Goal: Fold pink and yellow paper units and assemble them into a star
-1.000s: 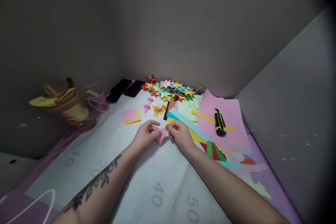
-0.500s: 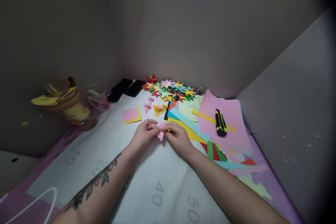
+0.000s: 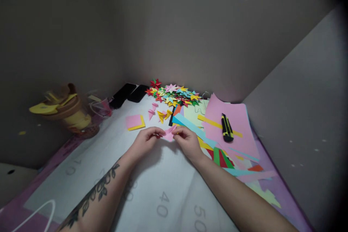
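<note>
A small folded piece of pink paper [image 3: 169, 134] is pinched between both hands above the white sheet [image 3: 146, 181]. My left hand [image 3: 150, 139] is closed on its left side, thumb and fingertips together. On the opposite side, my right hand [image 3: 187, 141] grips it the same way. Just beyond my left hand lies a stack of square paper [image 3: 134, 121], pink over yellow. Pink folded pieces [image 3: 152, 111] and yellow folded pieces [image 3: 164, 115] rest past my fingers. Behind them is a pile of colourful folded paper stars [image 3: 174, 94].
A black and yellow utility knife [image 3: 227, 128] lies on pink paper sheets [image 3: 243, 119] at the right. Coloured paper strips [image 3: 224, 157] spread beside my right forearm. Two dark phones [image 3: 123, 95] lie at the back left, near a pot [image 3: 74, 112] and a clear cup [image 3: 102, 107].
My hands have moved slightly apart, and the pink paper now spans wider between them. Both hands still hold it. The whole view has shifted a little.
</note>
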The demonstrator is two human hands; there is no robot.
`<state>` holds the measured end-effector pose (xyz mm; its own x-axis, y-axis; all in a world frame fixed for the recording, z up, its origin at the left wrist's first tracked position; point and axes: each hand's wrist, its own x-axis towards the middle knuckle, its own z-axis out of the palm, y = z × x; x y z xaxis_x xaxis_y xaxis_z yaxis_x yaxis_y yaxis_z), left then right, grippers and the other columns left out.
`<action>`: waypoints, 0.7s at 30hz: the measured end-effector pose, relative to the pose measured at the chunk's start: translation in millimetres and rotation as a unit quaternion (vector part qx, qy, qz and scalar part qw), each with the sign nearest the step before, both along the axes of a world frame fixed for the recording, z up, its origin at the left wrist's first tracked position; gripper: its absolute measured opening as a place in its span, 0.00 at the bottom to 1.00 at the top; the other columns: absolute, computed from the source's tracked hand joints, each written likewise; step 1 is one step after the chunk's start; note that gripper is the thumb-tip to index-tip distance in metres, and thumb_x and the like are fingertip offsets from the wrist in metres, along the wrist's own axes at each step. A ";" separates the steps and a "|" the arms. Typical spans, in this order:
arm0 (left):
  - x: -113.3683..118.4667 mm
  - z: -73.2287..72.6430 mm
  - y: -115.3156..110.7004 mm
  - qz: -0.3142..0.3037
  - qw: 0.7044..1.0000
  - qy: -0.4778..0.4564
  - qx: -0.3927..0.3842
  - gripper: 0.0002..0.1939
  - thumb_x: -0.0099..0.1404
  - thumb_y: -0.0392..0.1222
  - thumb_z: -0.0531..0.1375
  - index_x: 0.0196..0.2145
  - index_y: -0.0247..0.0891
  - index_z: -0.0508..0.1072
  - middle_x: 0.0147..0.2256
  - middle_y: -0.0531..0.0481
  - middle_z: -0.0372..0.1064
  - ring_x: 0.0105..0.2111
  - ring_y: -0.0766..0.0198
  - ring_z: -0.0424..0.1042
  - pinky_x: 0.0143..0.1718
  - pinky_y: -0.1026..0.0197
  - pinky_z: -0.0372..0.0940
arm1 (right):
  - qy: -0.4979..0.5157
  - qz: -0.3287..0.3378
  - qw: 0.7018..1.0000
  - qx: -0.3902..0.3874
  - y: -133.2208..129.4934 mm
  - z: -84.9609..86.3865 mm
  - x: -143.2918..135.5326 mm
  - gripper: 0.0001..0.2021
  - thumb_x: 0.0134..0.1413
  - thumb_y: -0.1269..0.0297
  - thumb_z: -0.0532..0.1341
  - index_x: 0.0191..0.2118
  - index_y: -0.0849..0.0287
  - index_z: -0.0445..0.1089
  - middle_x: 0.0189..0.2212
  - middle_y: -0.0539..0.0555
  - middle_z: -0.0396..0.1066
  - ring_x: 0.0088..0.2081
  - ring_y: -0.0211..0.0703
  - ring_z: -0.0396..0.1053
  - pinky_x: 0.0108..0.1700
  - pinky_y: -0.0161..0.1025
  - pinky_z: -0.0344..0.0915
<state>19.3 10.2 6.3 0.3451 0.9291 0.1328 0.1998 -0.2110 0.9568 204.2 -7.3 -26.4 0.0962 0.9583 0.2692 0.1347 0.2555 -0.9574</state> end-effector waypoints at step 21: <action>4.2 -13.9 -4.5 0.024 0.968 0.055 0.245 0.06 0.59 0.35 0.59 0.31 0.41 0.77 0.31 0.47 0.76 0.34 0.62 0.74 0.37 0.62 0.66 | -0.019 -0.006 1.000 0.017 -3.5 -0.9 -3.6 0.07 0.44 0.74 0.58 0.27 0.56 0.72 0.28 0.51 0.73 0.32 0.41 0.68 0.36 0.38 0.63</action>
